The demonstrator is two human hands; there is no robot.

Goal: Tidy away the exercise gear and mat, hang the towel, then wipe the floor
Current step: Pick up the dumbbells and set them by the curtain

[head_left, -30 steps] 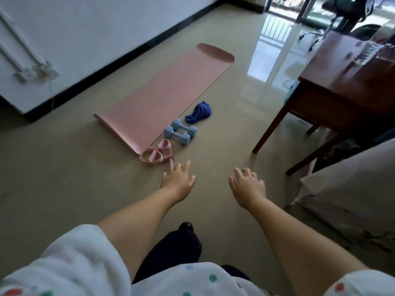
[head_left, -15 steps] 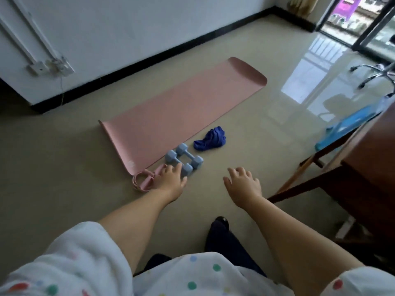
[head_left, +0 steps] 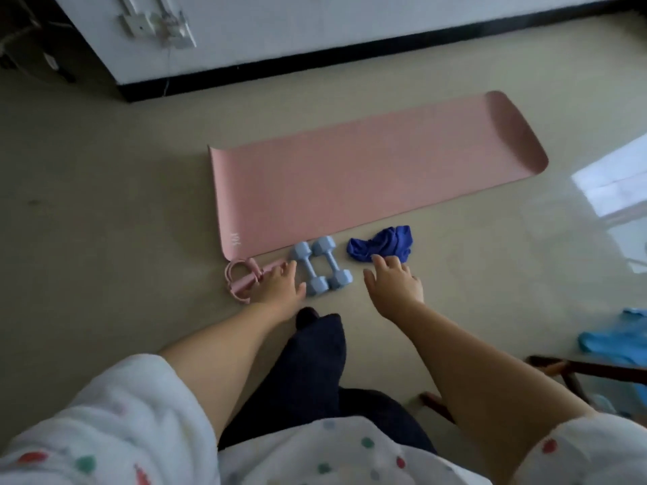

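1. We're holding L hand (head_left: 280, 287) out, fingers loosely spread, gripping nothing; pink resistance band (head_left: 241, 278) lying just left of fingertips.
2. R hand (head_left: 394, 285) fingers spread, empty; dumbbells (head_left: 320, 269) sitting btwn both hands, blue towel (head_left: 381, 243) just beyond R fingertips, mat (head_left: 367, 169) farther out.

The room is dimly and softly lit, with muted colours. Daylight enters from the right, where a bright glare patch (head_left: 616, 183) shines on the glossy floor (head_left: 105, 274). The far left corner falls into deep shadow. Shadows under the arms are faint and soft-edged. The picture is slightly blurred throughout, with smeared detail on the spotted sleeves (head_left: 105, 432). Wide-angle distortion bends the black skirting line (head_left: 350, 54) and tilts the wall (head_left: 315, 19).
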